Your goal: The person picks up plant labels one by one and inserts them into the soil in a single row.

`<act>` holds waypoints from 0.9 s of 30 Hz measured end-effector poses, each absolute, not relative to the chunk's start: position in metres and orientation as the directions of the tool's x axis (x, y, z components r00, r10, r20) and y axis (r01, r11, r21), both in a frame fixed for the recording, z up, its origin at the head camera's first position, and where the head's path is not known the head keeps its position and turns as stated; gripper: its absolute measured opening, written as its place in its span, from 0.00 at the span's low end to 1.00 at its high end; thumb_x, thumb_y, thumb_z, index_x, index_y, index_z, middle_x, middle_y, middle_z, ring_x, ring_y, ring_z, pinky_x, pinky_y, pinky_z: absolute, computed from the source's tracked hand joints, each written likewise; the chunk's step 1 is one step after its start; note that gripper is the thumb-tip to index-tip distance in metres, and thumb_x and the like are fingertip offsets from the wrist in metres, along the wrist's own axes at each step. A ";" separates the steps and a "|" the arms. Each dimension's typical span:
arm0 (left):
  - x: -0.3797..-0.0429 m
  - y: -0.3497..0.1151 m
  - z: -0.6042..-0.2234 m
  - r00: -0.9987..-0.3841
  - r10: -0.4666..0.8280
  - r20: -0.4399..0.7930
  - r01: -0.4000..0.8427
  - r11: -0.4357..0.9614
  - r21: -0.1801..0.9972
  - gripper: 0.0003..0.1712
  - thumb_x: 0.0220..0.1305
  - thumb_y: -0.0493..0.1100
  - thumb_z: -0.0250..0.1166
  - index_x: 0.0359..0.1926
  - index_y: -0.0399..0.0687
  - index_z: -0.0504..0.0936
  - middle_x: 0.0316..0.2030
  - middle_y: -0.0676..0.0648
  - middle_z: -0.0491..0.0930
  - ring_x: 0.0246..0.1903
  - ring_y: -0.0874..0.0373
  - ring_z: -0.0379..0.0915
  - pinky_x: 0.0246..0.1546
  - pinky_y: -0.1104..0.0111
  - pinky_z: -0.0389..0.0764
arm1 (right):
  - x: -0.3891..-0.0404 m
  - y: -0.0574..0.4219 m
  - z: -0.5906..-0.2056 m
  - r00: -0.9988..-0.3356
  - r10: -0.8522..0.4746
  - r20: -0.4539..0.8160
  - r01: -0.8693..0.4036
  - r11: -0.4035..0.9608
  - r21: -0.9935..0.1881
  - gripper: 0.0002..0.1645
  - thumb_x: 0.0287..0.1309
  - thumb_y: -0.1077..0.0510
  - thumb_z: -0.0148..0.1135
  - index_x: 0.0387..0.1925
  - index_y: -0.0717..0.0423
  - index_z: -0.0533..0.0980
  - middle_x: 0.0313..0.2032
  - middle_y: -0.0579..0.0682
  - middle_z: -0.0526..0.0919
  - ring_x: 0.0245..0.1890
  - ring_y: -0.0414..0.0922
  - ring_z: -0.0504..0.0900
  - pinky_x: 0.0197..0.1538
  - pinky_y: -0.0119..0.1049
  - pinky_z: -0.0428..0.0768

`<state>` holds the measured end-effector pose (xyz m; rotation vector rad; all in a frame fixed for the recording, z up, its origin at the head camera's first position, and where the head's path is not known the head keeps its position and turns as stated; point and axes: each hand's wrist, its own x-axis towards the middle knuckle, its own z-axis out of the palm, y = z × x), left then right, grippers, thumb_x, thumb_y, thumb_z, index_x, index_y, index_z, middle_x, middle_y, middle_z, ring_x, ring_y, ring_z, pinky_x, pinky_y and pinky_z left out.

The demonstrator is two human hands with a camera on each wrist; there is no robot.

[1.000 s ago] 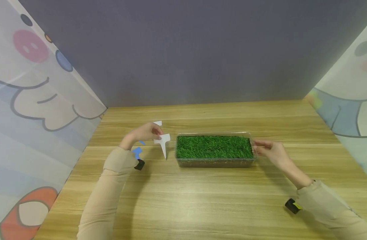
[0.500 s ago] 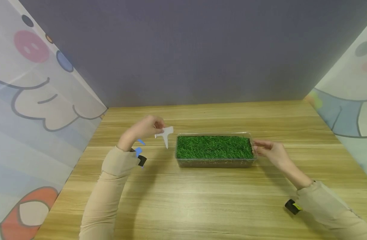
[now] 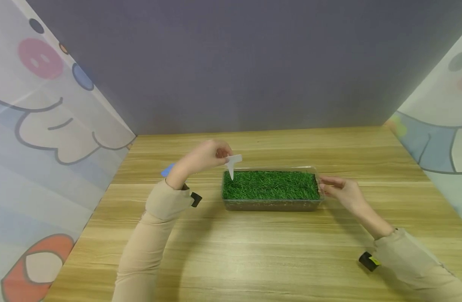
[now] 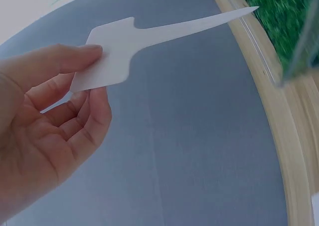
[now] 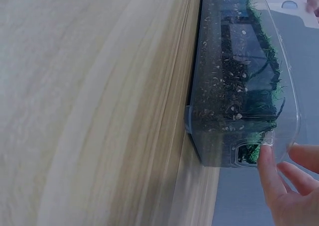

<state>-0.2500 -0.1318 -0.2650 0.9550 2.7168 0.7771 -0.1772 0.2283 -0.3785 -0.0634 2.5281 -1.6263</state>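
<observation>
Grey covers the wall (image 3: 231, 67) behind the clear plastic box (image 3: 272, 205), the tallest and widest surface about. Printed cartoon panels (image 3: 11, 167) stand well apart from the box, one off its left end and one off its right. The wood-grain table (image 3: 276, 256) lies under the box and spreads out on every side of it. Beige sleeves (image 3: 136, 251) slant in from the near side of the box, one to its left and one to its right. The box itself is long and low, with dark soil (image 5: 219, 81) visible through its wall and green grass (image 3: 270, 184) across its top. At the box's right end, the right hand (image 3: 345, 193) rests extended fingers against the plastic near the rim. Just above the box's far left corner, the left hand (image 3: 206, 158) pinches a white T-shaped tag (image 3: 233, 160) by its broad head. The tag's point aims down over the grass at the box's left end; whether it touches the blades cannot be told. Left of the box, partly behind the left hand's wrist, lies a blue piece (image 3: 168, 170).
</observation>
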 end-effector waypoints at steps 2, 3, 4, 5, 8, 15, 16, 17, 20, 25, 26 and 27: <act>-0.251 -0.124 -0.266 -0.776 0.629 0.035 0.549 0.648 0.528 0.08 0.55 0.34 0.60 0.38 0.38 0.79 0.28 0.46 0.78 0.28 0.58 0.73 0.31 0.70 0.75 | -0.178 0.230 -0.382 -0.991 -0.103 -0.085 0.038 0.394 -0.918 0.25 0.58 0.64 0.52 0.54 0.74 0.63 0.47 0.70 0.72 0.32 0.33 0.80 0.38 0.27 0.78; -0.251 -0.121 -0.266 -0.774 0.632 0.038 0.551 0.643 0.532 0.08 0.55 0.34 0.60 0.37 0.38 0.79 0.28 0.46 0.78 0.28 0.58 0.73 0.31 0.70 0.75 | -0.179 0.231 -0.384 -0.991 -0.103 -0.083 0.037 0.387 -0.921 0.25 0.58 0.63 0.53 0.54 0.74 0.63 0.47 0.69 0.72 0.32 0.33 0.80 0.38 0.27 0.78; -0.252 -0.117 -0.266 -0.771 0.635 0.040 0.553 0.638 0.536 0.08 0.55 0.34 0.60 0.37 0.38 0.79 0.28 0.46 0.78 0.28 0.58 0.73 0.31 0.70 0.75 | -0.181 0.233 -0.387 -0.991 -0.108 -0.077 0.032 0.370 -0.928 0.26 0.57 0.61 0.54 0.54 0.73 0.64 0.46 0.67 0.74 0.32 0.33 0.80 0.38 0.27 0.78; -0.252 -0.114 -0.266 -0.769 0.638 0.040 0.555 0.636 0.536 0.08 0.56 0.34 0.60 0.37 0.38 0.79 0.28 0.47 0.78 0.28 0.58 0.73 0.31 0.70 0.74 | -0.183 0.235 -0.393 -0.992 -0.102 -0.074 0.033 0.355 -0.934 0.27 0.57 0.59 0.56 0.54 0.72 0.64 0.45 0.64 0.76 0.32 0.34 0.81 0.38 0.27 0.78; -0.252 -0.103 -0.265 -0.761 0.648 0.029 0.562 0.637 0.528 0.08 0.57 0.36 0.59 0.38 0.40 0.79 0.29 0.47 0.78 0.29 0.58 0.73 0.32 0.71 0.74 | -0.193 0.247 -0.418 -0.994 -0.099 -0.053 0.018 0.325 -0.945 0.36 0.52 0.46 0.60 0.55 0.68 0.66 0.43 0.55 0.79 0.33 0.35 0.81 0.38 0.28 0.78; -0.252 -0.075 -0.265 -0.726 0.688 -0.019 0.560 0.607 0.564 0.10 0.57 0.36 0.58 0.41 0.38 0.78 0.31 0.46 0.78 0.32 0.58 0.73 0.36 0.75 0.74 | -0.202 0.257 -0.442 -0.996 -0.084 -0.027 0.001 0.296 -0.955 0.50 0.38 0.31 0.60 0.54 0.65 0.68 0.39 0.42 0.81 0.33 0.37 0.81 0.37 0.30 0.78; -0.253 -0.072 -0.266 -0.718 0.695 -0.019 0.564 0.599 0.568 0.11 0.58 0.35 0.58 0.42 0.38 0.78 0.31 0.46 0.78 0.32 0.59 0.73 0.36 0.75 0.74 | -0.201 0.256 -0.440 -0.995 -0.093 -0.025 -0.003 0.293 -0.956 0.49 0.39 0.32 0.60 0.54 0.65 0.68 0.39 0.42 0.82 0.33 0.37 0.81 0.37 0.30 0.78; -0.253 -0.069 -0.266 -0.709 0.705 -0.016 0.572 0.589 0.571 0.11 0.58 0.35 0.58 0.42 0.38 0.78 0.31 0.46 0.78 0.32 0.58 0.73 0.36 0.76 0.74 | -0.201 0.256 -0.439 -0.996 -0.088 -0.030 0.003 0.292 -0.956 0.49 0.38 0.31 0.61 0.54 0.65 0.68 0.38 0.41 0.82 0.33 0.37 0.81 0.37 0.30 0.78; -0.254 -0.059 -0.267 -0.690 0.724 0.000 0.595 0.567 0.570 0.11 0.57 0.35 0.58 0.42 0.37 0.78 0.32 0.45 0.79 0.32 0.58 0.73 0.36 0.77 0.73 | -0.201 0.256 -0.440 -0.996 -0.082 -0.044 0.019 0.281 -0.959 0.48 0.38 0.32 0.62 0.53 0.64 0.69 0.37 0.41 0.82 0.33 0.37 0.81 0.38 0.30 0.78; -0.254 -0.045 -0.268 -0.677 0.736 0.000 0.613 0.565 0.552 0.11 0.58 0.35 0.58 0.42 0.37 0.78 0.33 0.45 0.79 0.33 0.58 0.73 0.36 0.77 0.73 | -0.202 0.258 -0.443 -0.996 -0.086 -0.029 0.004 0.283 -0.959 0.47 0.41 0.34 0.61 0.54 0.64 0.68 0.38 0.40 0.82 0.33 0.36 0.81 0.37 0.30 0.78; -0.254 -0.043 -0.268 -0.677 0.736 -0.004 0.614 0.568 0.548 0.11 0.58 0.36 0.58 0.42 0.37 0.78 0.33 0.45 0.79 0.33 0.58 0.73 0.36 0.78 0.73 | -0.202 0.258 -0.442 -0.996 -0.089 -0.024 -0.002 0.285 -0.959 0.47 0.41 0.34 0.60 0.54 0.64 0.68 0.38 0.40 0.82 0.33 0.36 0.81 0.37 0.30 0.78; -0.255 -0.040 -0.269 -0.678 0.735 -0.006 0.614 0.570 0.546 0.10 0.58 0.36 0.58 0.41 0.38 0.78 0.33 0.45 0.79 0.33 0.59 0.73 0.36 0.78 0.73 | -0.202 0.258 -0.442 -0.996 -0.088 -0.022 -0.003 0.279 -0.960 0.47 0.41 0.34 0.61 0.54 0.64 0.68 0.38 0.40 0.82 0.33 0.36 0.81 0.37 0.30 0.78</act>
